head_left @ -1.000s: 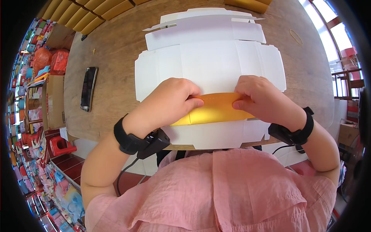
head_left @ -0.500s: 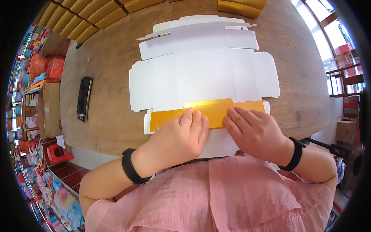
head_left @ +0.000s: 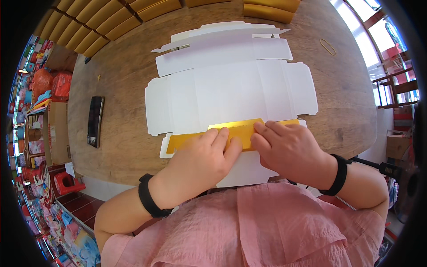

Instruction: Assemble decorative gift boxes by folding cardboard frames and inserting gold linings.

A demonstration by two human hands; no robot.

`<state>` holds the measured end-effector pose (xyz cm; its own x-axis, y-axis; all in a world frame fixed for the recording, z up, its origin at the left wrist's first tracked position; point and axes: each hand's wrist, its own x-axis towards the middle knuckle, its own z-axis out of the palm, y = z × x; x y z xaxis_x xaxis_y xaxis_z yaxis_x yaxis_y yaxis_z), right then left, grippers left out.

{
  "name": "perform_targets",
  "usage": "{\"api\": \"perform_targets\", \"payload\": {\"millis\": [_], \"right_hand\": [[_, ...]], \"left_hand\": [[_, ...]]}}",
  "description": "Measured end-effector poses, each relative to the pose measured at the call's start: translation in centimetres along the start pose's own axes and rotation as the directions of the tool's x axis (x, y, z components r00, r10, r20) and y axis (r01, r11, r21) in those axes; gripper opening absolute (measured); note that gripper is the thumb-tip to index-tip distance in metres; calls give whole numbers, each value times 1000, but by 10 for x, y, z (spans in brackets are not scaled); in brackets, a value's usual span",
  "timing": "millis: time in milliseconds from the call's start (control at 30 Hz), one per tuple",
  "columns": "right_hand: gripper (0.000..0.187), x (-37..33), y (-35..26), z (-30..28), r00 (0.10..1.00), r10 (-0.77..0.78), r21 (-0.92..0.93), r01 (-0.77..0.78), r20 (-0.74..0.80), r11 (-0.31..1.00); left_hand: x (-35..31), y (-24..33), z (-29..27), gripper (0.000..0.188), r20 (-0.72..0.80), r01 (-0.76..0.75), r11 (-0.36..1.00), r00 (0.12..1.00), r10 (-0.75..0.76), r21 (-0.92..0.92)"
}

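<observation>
A flat, unfolded cardboard box blank (head_left: 229, 91) lies white side up on the wooden table. Its near panel is folded over, so that a golden face (head_left: 242, 130) shows with a raised flap along its far edge. My left hand (head_left: 200, 155) grips the middle of this golden part, fingers bent and thumb beside them. Just to the right, my right hand (head_left: 289, 149) has its fingers closed and pressed together on the same panel. Both hands cover parts of the fold. At the far end, the blank's narrow side panels stand partly up.
Rows of golden boxes (head_left: 100, 18) stand at the far left, and more golden boxes (head_left: 269, 11) at the far right. A dark phone (head_left: 95, 121) lies left of the blank. A rubber band (head_left: 328, 46) is on the right of the wooden table (head_left: 126, 111).
My left thumb has come out to the side of the fingers, and my right fingers have curled in more on the golden panel. The whole view has shifted slightly.
</observation>
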<state>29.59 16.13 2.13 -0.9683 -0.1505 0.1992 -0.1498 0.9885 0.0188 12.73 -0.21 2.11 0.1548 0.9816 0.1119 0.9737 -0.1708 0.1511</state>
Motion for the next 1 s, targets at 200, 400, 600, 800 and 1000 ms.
{"api": "perform_targets", "payload": {"millis": [200, 400, 600, 800, 1000], "right_hand": [[24, 38, 55, 5, 990, 118, 79, -124, 83, 989], [30, 46, 37, 6, 971, 169, -49, -180, -169, 982], [30, -13, -20, -29, 987, -133, 495, 70, 93, 866], [42, -85, 35, -16, 692, 610, 719, -640, 386, 270], [83, -84, 36, -8, 740, 594, 732, -588, 315, 344]], "left_hand": [[36, -66, -4, 31, 57, 161, 979, 986, -155, -124], [42, -66, 3, 38, -107, 80, 957, 988, -114, -280], [33, -25, -81, 24, -527, -140, 990, 839, 137, 35], [-4, -73, -100, 28, -376, -197, 938, 877, 298, 284], [-49, -76, -35, 49, 31, 221, 941, 975, -220, -258]]}}
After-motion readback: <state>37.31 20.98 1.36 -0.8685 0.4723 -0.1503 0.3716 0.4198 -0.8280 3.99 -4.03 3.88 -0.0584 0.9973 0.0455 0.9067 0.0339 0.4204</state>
